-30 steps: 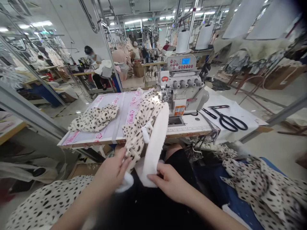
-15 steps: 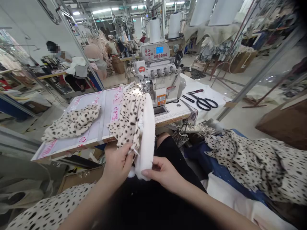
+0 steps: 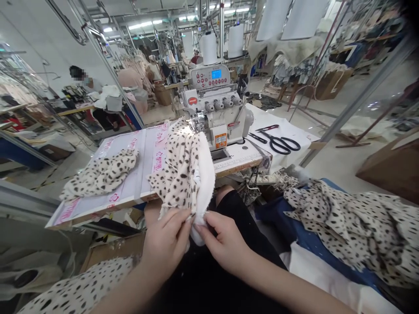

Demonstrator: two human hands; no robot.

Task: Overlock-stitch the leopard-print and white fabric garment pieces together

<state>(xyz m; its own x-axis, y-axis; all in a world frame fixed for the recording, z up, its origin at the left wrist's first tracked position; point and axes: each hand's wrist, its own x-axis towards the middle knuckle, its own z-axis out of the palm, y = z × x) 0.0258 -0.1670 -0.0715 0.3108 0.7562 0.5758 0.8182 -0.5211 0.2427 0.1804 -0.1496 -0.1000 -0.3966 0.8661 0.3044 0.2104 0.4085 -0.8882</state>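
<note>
A cream garment piece with dark leopard spots (image 3: 176,179) hangs from the front of the sewing table, joined along one side to a white fleecy band (image 3: 207,185). My left hand (image 3: 165,244) pinches the lower edge of the spotted cloth. My right hand (image 3: 222,246) grips the band's lower end, and the fingertips of both hands nearly meet there. The top of the cloth runs up to the presser foot of a white overlock sewing machine (image 3: 212,104). The exact seam between my fingers is hidden.
A second spotted piece (image 3: 101,174) lies on the marked acrylic board (image 3: 147,161) left of the machine. Black-handled scissors (image 3: 279,144) rest on white paper to its right. A spotted fabric heap (image 3: 347,222) lies at lower right. A co-worker (image 3: 81,78) sits at a machine beyond.
My hands have come closer together, and the left has moved onto the lower edge of the cloth. The band's lower end is gathered between my fingers. The view has swung slightly left.
</note>
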